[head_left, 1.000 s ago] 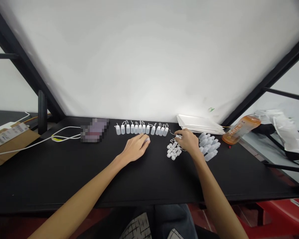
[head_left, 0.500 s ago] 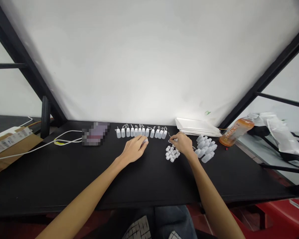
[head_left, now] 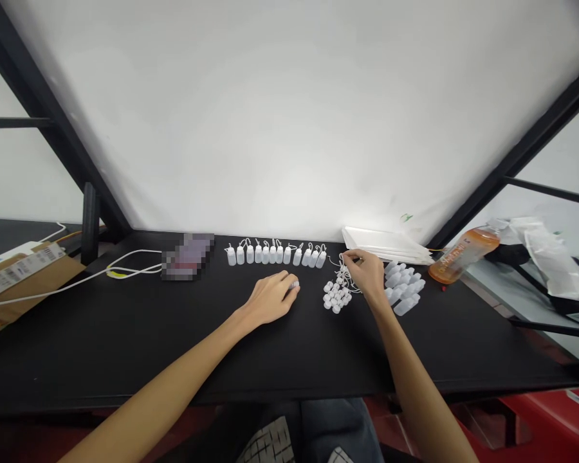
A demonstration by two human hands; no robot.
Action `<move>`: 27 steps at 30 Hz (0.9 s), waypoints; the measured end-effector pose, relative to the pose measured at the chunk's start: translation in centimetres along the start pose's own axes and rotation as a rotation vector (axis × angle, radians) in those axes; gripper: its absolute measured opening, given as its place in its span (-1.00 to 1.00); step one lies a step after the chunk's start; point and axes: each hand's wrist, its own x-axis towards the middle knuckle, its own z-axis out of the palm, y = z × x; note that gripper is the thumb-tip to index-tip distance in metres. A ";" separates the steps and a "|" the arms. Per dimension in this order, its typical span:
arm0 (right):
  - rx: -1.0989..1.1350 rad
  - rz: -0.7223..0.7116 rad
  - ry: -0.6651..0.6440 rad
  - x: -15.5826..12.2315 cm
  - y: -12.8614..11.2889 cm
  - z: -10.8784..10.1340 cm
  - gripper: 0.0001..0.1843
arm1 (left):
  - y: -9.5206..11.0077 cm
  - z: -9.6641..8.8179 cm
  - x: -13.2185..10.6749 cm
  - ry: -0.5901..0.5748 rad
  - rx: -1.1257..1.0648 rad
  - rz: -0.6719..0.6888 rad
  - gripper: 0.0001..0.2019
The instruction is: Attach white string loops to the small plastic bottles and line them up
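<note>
My left hand (head_left: 273, 297) rests on the black table (head_left: 125, 334), its fingers curled round a small white bottle (head_left: 294, 283) that shows at the fingertips. My right hand (head_left: 367, 272) is lifted a little and pinches a white cap with thin strings, which trail down to a cluster of small white caps (head_left: 336, 296) just to its left. A row of small white capped bottles (head_left: 275, 253) stands along the back of the table beyond both hands. A pile of uncapped bottles (head_left: 404, 283) lies right of my right hand.
A flat stack of white sheets (head_left: 383, 242) lies at the back right. An orange drink bottle (head_left: 463, 254) lies on its side further right. A blurred dark object (head_left: 188, 256), white cables (head_left: 77, 276) and a cardboard box (head_left: 14, 280) are at the left. Crumpled plastic (head_left: 545, 251) sits far right.
My right hand rose from the cap cluster and pulled a stringed cap up and back. My left hand slid slightly right and nearer, still closed on its bottle.
</note>
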 end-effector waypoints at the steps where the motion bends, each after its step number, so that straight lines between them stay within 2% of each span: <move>1: 0.063 -0.008 0.000 -0.1 0.0 0.1 -0.73 | 0.2 0.1 0.0 -0.011 -0.007 0.009 -0.75; 4: 0.323 -0.010 -0.056 -0.4 -0.5 0.3 -0.71 | 0.4 0.4 -0.1 -0.035 -0.029 0.023 -0.75; 7: 0.527 0.018 -0.237 -1.0 -1.5 0.4 -0.70 | 0.5 0.3 0.0 -0.025 -0.051 0.018 -0.75; 11: 0.678 0.038 -0.501 -2.2 -3.1 0.8 -0.68 | 0.7 -0.1 0.0 0.009 -0.131 -0.009 -0.73; 16: 0.770 0.005 -0.692 -3.5 -4.3 1.7 -0.69 | 0.7 -0.6 0.1 -0.017 -0.317 -0.053 -0.70; 20: 0.768 -0.030 -0.737 -3.8 -4.3 2.1 -0.73 | 0.6 -0.8 0.3 -0.031 -0.455 -0.065 -0.69; 27: 0.767 -0.067 -0.672 -3.6 -3.9 2.3 -0.77 | 0.5 -1.0 0.4 -0.017 -0.584 -0.101 -0.67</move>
